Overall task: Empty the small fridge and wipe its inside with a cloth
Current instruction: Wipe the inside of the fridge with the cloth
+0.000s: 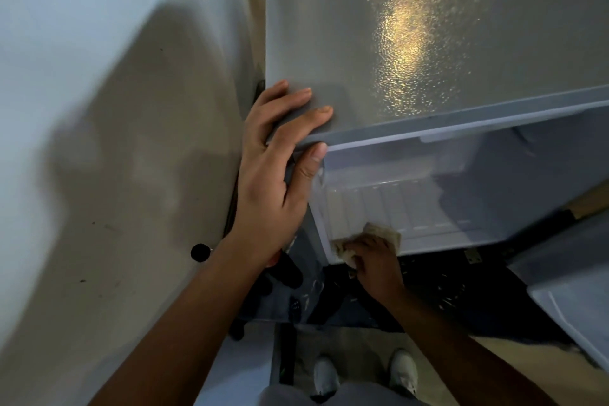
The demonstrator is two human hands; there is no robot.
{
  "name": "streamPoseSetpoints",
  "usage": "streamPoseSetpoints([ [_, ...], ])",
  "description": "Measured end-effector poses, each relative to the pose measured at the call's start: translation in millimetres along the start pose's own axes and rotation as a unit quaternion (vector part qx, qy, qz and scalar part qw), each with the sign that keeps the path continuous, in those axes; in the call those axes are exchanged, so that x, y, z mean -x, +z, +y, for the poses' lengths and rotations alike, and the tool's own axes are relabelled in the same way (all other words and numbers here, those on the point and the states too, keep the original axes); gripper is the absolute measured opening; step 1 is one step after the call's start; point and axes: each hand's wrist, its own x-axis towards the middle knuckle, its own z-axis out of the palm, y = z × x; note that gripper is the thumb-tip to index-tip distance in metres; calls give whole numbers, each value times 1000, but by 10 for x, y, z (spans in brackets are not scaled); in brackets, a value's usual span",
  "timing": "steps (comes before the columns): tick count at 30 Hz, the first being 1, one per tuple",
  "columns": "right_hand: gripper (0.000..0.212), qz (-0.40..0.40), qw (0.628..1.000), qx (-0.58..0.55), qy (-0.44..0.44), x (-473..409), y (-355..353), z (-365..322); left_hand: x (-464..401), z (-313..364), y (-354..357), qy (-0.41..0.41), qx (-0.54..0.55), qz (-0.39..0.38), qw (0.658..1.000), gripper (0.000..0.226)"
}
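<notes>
I look down on the small grey fridge, whose textured top fills the upper right. Its white inside lies open below the top's front edge and looks bare, with a ribbed floor. My left hand grips the fridge's front left top corner, fingers on top and thumb under the rim. My right hand presses a crumpled beige cloth against the front left of the inside floor.
The open fridge door hangs at the lower right. A pale wall runs close on the left. Dark items and clear plastic sit on the floor below the fridge's left corner. My white shoes stand on a mat.
</notes>
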Motion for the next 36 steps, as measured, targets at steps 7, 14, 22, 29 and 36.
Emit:
streamPoseSetpoints([
  [7,31,104,966,-178,157,16,-606,-200,417,96,-138,-58,22,-5,998,45],
  [14,27,216,926,-287,116,335,-1272,-944,1052,256,-162,-252,100,-76,959,34],
  [22,19,210,871,-439,68,787,-1403,-1600,1254,376,74,-276,157,-194,928,42],
  [29,29,158,867,-465,89,1078,-1481,-1442,1360,514,61,-256,121,-157,946,23],
  [36,38,18,854,-512,91,1375,-1649,-1200,1398,977,238,-295,232,-147,915,13],
])
